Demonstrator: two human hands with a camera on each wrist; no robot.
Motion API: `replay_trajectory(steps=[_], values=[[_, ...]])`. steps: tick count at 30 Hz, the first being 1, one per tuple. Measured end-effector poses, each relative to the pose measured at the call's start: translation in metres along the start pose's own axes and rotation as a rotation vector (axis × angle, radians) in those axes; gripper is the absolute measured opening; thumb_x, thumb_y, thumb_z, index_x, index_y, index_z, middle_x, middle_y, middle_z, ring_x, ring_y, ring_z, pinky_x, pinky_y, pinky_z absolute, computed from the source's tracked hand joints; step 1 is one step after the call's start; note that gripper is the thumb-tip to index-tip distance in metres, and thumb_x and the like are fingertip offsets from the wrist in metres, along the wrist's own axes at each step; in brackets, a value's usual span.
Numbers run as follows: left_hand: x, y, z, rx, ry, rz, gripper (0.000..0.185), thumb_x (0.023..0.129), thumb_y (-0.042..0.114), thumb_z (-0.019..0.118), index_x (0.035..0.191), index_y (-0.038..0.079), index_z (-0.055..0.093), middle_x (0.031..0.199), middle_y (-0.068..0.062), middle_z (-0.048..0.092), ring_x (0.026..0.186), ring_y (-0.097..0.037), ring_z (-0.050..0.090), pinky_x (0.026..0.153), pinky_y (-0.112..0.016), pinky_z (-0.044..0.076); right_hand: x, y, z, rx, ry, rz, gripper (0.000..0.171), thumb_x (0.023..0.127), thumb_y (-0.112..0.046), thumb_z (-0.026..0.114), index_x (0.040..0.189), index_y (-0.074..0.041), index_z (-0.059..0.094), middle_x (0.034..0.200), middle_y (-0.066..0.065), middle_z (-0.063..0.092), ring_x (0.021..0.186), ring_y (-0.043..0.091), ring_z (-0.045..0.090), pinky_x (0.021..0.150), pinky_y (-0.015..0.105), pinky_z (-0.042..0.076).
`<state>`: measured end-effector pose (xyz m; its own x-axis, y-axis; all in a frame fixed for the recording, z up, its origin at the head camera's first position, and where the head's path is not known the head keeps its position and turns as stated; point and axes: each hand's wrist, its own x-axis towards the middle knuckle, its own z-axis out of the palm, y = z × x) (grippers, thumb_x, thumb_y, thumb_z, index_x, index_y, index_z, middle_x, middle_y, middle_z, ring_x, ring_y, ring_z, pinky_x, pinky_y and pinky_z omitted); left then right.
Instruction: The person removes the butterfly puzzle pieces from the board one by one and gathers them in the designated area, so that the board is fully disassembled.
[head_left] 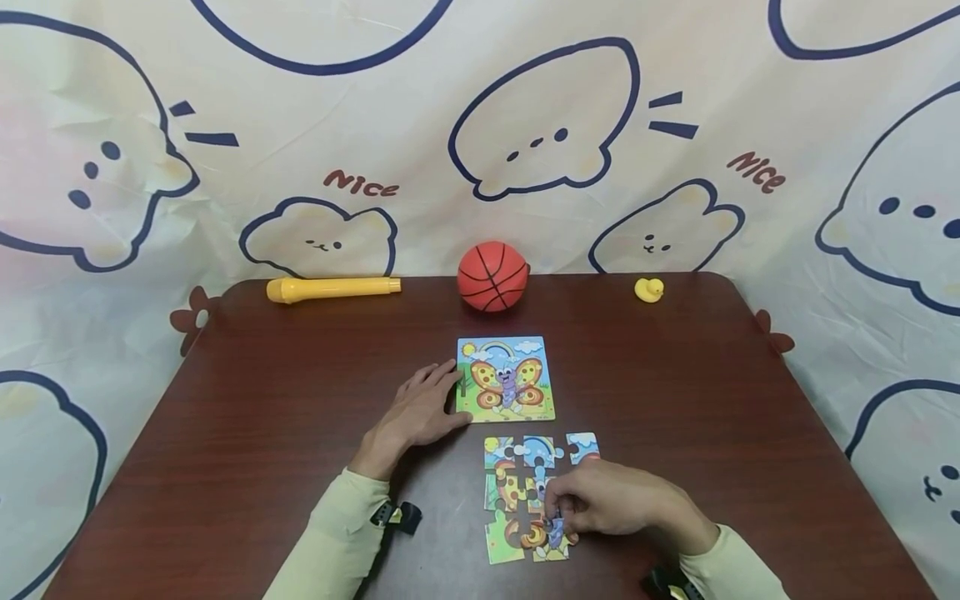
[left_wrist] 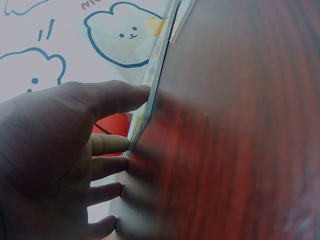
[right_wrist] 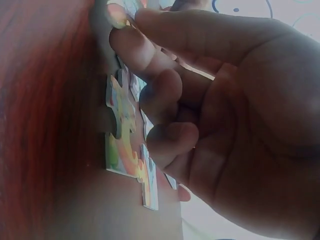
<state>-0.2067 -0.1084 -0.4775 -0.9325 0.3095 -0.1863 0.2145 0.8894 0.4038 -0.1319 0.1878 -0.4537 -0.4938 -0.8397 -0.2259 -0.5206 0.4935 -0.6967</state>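
Nearest the body, right hand (head_left: 618, 508) lies curled over the lower right of the part-built puzzle (head_left: 528, 496), fingertips (head_left: 553, 510) pinching a small puzzle piece (head_left: 555, 527) with the butterfly's body on it. Piece sits in the bottom row, touching its left neighbour; the right wrist view shows the fingers (right_wrist: 150, 55) bent down onto the pieces' edges (right_wrist: 122, 130), the pieces flat on the table (head_left: 262, 417). Held piece lies directly under the grip, not beside it; the right hand is by far the nearer of the two.

Further out, left hand (head_left: 420, 408) rests flat, fingers straight, holding nothing; its fingertips (left_wrist: 132, 95) touch the left edge of the reference picture card (head_left: 506, 379). Card lies flat just beyond the puzzle's top row, apart from it.

Puzzle's top right piece (head_left: 582, 446) stands a little off from the rest.

At the far table edge, well apart: yellow tube (head_left: 333, 288) at left, long axis running left to right; orange ball (head_left: 492, 276) in the middle; small yellow duck (head_left: 648, 289) at right.
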Motion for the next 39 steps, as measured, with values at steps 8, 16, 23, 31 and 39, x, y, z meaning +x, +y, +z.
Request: replay_trajectory(steps=[8,16,23,31,39], values=[[0.001,0.0,-0.001,0.005,0.005,-0.002,0.077,0.086,0.049,0.067,0.149,0.016,0.038,0.161,-0.005,0.025,0.148,-0.032,0.021,0.116,-0.057,0.022,0.0,-0.001,-0.002,0.03,0.0,0.04,0.015,0.09,-0.012,0.063,0.088,-0.027,0.066,0.064,-0.02,0.054,0.054,-0.009,0.044,0.052,0.013,0.04],[0.001,0.001,-0.001,0.0,0.008,-0.003,0.077,0.086,0.05,0.066,0.149,0.016,0.038,0.161,-0.005,0.026,0.148,-0.032,0.021,0.116,-0.057,0.022,0.003,0.001,-0.004,0.029,0.057,0.022,0.011,0.094,-0.018,0.061,0.092,-0.027,0.067,0.068,-0.018,0.055,0.057,-0.008,0.045,0.056,0.014,0.043],[-0.001,-0.001,0.0,-0.001,0.016,-0.006,0.077,0.086,0.049,0.067,0.149,0.016,0.038,0.161,-0.005,0.026,0.148,-0.032,0.021,0.116,-0.057,0.022,0.006,0.008,-0.016,-0.011,0.242,0.126,0.011,0.095,-0.018,0.061,0.102,-0.024,0.068,0.089,-0.016,0.061,0.071,-0.001,0.053,0.064,0.019,0.045],[-0.001,-0.001,0.001,-0.001,0.017,-0.004,0.077,0.085,0.049,0.067,0.149,0.016,0.039,0.16,-0.005,0.027,0.148,-0.032,0.021,0.115,-0.058,0.022,0.009,0.018,-0.023,-0.092,0.355,0.198,0.017,0.091,-0.022,0.067,0.108,-0.024,0.067,0.097,-0.013,0.061,0.089,0.008,0.055,0.077,0.026,0.047],[-0.001,0.0,0.001,-0.004,0.014,0.001,0.077,0.086,0.048,0.066,0.15,0.016,0.038,0.161,-0.005,0.026,0.148,-0.032,0.021,0.115,-0.058,0.022,0.025,0.024,-0.029,-0.153,0.434,0.263,0.028,0.089,-0.023,0.07,0.116,-0.019,0.065,0.109,-0.002,0.059,0.097,0.014,0.053,0.086,0.035,0.049]])
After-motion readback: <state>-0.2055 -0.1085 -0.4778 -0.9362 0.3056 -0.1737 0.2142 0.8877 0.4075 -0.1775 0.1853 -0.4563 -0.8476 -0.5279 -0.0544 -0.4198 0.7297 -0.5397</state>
